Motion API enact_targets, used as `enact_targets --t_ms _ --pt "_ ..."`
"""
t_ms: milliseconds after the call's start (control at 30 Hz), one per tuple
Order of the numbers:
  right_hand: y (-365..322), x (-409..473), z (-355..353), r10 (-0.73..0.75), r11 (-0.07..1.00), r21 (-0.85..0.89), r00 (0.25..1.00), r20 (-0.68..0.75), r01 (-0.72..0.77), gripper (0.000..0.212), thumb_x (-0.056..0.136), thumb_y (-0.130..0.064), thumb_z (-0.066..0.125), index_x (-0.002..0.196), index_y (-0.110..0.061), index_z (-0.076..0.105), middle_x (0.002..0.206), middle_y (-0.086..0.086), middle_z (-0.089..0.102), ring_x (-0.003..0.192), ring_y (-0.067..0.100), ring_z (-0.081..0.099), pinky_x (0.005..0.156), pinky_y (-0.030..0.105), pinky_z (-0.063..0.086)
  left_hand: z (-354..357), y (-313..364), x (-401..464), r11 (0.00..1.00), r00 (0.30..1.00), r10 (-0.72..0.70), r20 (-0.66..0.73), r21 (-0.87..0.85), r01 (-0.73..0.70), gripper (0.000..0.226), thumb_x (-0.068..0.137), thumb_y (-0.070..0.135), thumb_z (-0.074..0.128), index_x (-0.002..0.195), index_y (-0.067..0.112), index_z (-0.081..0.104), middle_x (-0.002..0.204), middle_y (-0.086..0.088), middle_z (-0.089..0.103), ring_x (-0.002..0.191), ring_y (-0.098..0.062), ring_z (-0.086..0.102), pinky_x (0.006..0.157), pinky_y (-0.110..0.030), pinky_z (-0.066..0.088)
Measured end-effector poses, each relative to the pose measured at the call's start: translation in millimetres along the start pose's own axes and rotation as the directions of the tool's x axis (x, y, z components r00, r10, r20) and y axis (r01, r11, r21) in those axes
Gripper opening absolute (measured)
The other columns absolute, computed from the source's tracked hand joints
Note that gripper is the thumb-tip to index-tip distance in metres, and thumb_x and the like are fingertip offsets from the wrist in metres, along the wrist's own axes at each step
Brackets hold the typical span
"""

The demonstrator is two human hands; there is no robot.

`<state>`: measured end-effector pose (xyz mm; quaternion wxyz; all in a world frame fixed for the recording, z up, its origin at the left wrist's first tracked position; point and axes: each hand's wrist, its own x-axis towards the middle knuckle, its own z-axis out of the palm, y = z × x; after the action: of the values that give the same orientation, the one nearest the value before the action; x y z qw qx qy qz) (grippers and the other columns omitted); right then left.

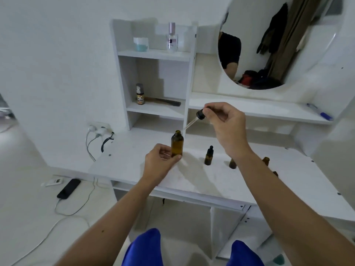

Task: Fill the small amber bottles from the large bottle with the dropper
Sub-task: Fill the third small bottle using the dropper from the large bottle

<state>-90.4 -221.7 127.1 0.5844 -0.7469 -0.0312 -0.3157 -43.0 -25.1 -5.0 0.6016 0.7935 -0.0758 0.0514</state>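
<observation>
The left hand (160, 160) is steadying the large bottle (177, 144) on the white worktop (211, 179), thumb and fingers closed round its lower half, the bottle standing upright with its neck open. The right hand (224, 123) is pinching the dropper (194, 120) by its black bulb, fingers curled shut on it, the glass tube slanting down and to the left so that its tip is hanging just beside and above the bottle's mouth, not inside it.

The risk here is in that slant: if the tip is carrying liquid (too fine to tell from this view), a squeeze of the bulb could be sending drops onto the worktop. The tip could also be knocking the bottle's rim and tipping it, though the left hand is guarding against that.

The small amber bottles are standing to the right, under the right forearm: a capped one (209, 156) near the large bottle, an open one (232, 163) beyond it, and another (266, 161) partly hidden by the arm.
</observation>
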Motion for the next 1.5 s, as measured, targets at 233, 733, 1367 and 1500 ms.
enact_targets --t_ms 233,733,1367,1500 --pt "5.6 9.6 20.7 -0.010 0.997 -0.080 0.999 0.033 0.013 0.014 0.092 -0.015 0.078 0.106 -0.015 0.078 0.099 -0.003 0.080 0.096 0.010 0.076 0.093 0.024 0.059 -1.7 1.5 21.4 0.999 0.999 -0.029 0.021 -0.026 0.030 0.077 0.067 0.038 0.096 0.131 0.024 0.055 0.123 0.011 0.061 0.109 -0.011 0.061 0.094 -0.030 0.055" --pt "31.4 25.8 51.8 0.007 0.943 -0.324 0.967 0.253 0.078 0.012 0.092 -0.022 0.079 0.104 -0.020 0.080 0.095 -0.013 0.077 0.089 0.000 0.072 0.084 0.012 0.056 17.0 -16.6 29.3 0.988 0.999 0.028 0.030 -0.154 -0.023 0.052 0.080 0.012 0.088 0.125 0.016 0.062 0.112 0.006 0.070 0.103 -0.009 0.069 0.083 -0.016 0.057" --pt "46.4 19.9 63.1 0.058 0.930 -0.366 0.976 0.210 0.024 0.003 0.093 -0.022 0.078 0.092 -0.024 0.079 0.085 -0.015 0.076 0.081 0.001 0.069 0.072 0.009 0.053 18.7 -19.4 31.1 0.994 0.999 0.045 0.013 -0.103 -0.044 0.055 0.080 0.016 0.088 0.127 0.015 0.060 0.117 0.005 0.069 0.104 -0.007 0.066 0.078 -0.007 0.052" --pt "44.2 21.3 60.6 0.050 0.932 -0.360 0.971 0.235 0.039 0.007 0.095 -0.023 0.076 0.101 -0.022 0.079 0.092 -0.014 0.077 0.086 0.000 0.071 0.080 0.012 0.055 20.0 -19.8 31.5 0.994 0.999 0.049 0.003 -0.103 -0.048 0.055 0.080 0.015 0.089 0.127 0.015 0.060 0.118 0.003 0.069 0.103 -0.006 0.066 0.078 -0.007 0.052"
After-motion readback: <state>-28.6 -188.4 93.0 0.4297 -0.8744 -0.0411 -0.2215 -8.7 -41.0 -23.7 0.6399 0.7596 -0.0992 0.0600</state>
